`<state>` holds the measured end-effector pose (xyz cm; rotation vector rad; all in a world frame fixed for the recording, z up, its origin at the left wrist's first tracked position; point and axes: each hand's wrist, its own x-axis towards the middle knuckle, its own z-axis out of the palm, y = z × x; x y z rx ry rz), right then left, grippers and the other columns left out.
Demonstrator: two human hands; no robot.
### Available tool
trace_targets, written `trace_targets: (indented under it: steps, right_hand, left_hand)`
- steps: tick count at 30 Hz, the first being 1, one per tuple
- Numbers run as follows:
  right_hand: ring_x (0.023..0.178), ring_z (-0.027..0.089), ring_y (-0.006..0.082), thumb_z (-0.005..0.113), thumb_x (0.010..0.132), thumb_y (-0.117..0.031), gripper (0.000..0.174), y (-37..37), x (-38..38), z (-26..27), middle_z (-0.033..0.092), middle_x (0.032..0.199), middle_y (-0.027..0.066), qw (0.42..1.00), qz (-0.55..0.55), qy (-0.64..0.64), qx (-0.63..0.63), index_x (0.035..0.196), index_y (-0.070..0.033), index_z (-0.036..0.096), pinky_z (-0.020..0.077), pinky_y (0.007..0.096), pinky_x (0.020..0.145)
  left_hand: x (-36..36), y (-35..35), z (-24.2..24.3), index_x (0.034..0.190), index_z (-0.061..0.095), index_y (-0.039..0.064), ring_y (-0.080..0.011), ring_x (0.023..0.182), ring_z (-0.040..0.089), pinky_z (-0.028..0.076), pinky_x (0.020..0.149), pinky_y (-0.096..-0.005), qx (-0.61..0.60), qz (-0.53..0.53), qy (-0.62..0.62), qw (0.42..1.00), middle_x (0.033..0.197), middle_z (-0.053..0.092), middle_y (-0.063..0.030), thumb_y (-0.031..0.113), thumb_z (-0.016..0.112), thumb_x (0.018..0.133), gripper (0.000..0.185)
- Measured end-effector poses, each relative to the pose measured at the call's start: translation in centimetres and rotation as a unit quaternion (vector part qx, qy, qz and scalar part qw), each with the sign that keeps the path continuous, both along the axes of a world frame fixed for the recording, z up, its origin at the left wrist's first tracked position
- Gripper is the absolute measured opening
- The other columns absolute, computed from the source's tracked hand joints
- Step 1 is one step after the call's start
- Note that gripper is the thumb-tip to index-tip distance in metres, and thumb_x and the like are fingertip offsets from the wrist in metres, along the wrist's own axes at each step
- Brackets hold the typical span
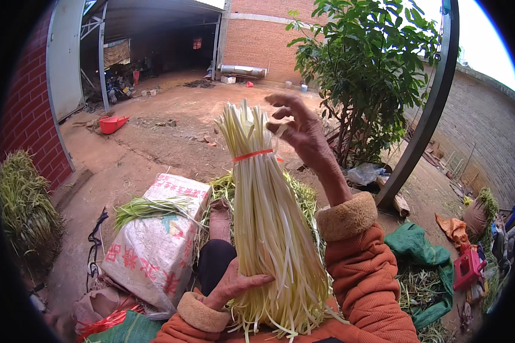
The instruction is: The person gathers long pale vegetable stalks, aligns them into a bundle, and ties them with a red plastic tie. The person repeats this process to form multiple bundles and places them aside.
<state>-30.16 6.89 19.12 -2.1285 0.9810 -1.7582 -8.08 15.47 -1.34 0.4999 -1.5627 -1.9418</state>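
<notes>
A large bundle of long pale yellow-green leafy stalks stands upright before me, its cut ends at the top and its loose tips fanned out over my lap. A red tie runs around it near the top. Low on the bundle, my left hand grips its left side, thumb across the front. My right hand is raised beside the upper right of the bundle, fingers apart and curled, with a small pale strip at the thumb. Whether that strip is attached to the bundle I cannot tell.
Left of the bundle, a white woven sack with red print bears loose green stalks. Red strips lie at lower left. On the right are a green sack, a red plastic stool and a metal post.
</notes>
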Motion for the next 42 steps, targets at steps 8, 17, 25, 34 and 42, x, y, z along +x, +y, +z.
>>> trace_targets:
  steps: [8, 17, 25, 34, 42]
  right_hand:
    - [0.095, 0.058, 0.0201, 0.071, 0.074, 0.009, 0.016, -1.3, -0.8, -1.2, 0.055, 0.100, 0.0068, 0.962, -0.170, 0.199, -0.075, 0.083, -0.001, 0.062, 0.0512, 0.0299, 0.082]
    - [0.074, 0.058, 0.0104, 0.057, 0.097, -0.012, 0.007, 1.8, -8.2, 2.7, 0.061, 0.092, 0.0026, 0.924, -0.272, -0.265, -0.031, 0.094, -0.006, 0.060, 0.0481, 0.0236, 0.062]
    - [0.070, 0.065, 0.0290, 0.064, 0.091, -0.018, 0.041, 4.0, -4.6, 0.3, 0.064, 0.082, 0.0144, 0.952, -0.238, 0.192, -0.021, 0.129, -0.012, 0.050, 0.0486, 0.0408, 0.064]
    - [0.070, 0.062, 0.0327, 0.063, 0.087, -0.009, 0.005, 1.4, -11.0, 1.7, 0.062, 0.076, 0.0140, 0.783, -0.487, 0.258, -0.288, 0.090, -0.006, 0.061, 0.0487, 0.0377, 0.063]
    - [0.063, 0.054, 0.0063, 0.056, 0.099, -0.017, 0.011, 10.2, -14.7, -0.1, 0.055, 0.075, -0.0033, 0.913, -0.396, -0.062, -0.073, 0.093, -0.008, 0.057, 0.0437, 0.0213, 0.055]
  left_hand:
    - [-0.1, 0.7, 0.8, 0.125, 0.056, 0.001, -0.0160, 0.100, 0.063, 0.051, 0.090, -0.0313, 0.017, -0.031, 0.005, 0.999, 0.110, 0.067, -0.0082, 0.016, 0.081, 0.077, 0.057]
    - [-0.1, 1.4, 0.4, 0.127, 0.054, -0.001, -0.0168, 0.102, 0.063, 0.051, 0.091, -0.0320, 0.002, -0.057, -0.009, 0.998, 0.112, 0.066, -0.0087, 0.014, 0.082, 0.076, 0.059]
    - [-1.3, 1.9, 1.6, 0.129, 0.053, 0.000, -0.0172, 0.104, 0.062, 0.050, 0.093, -0.0323, 0.007, -0.071, -0.040, 0.997, 0.114, 0.066, -0.0091, 0.015, 0.083, 0.076, 0.063]
    - [-2.8, 3.9, 2.9, 0.139, 0.044, 0.003, -0.0161, 0.107, 0.061, 0.049, 0.095, -0.0313, -0.038, -0.049, -0.039, 0.997, 0.121, 0.063, -0.0083, 0.020, 0.082, 0.078, 0.074]
    - [-3.0, 3.4, 1.5, 0.141, 0.041, 0.000, -0.0162, 0.112, 0.057, 0.047, 0.098, -0.0316, -0.003, -0.076, 0.049, 0.996, 0.124, 0.061, -0.0099, 0.013, 0.083, 0.075, 0.080]
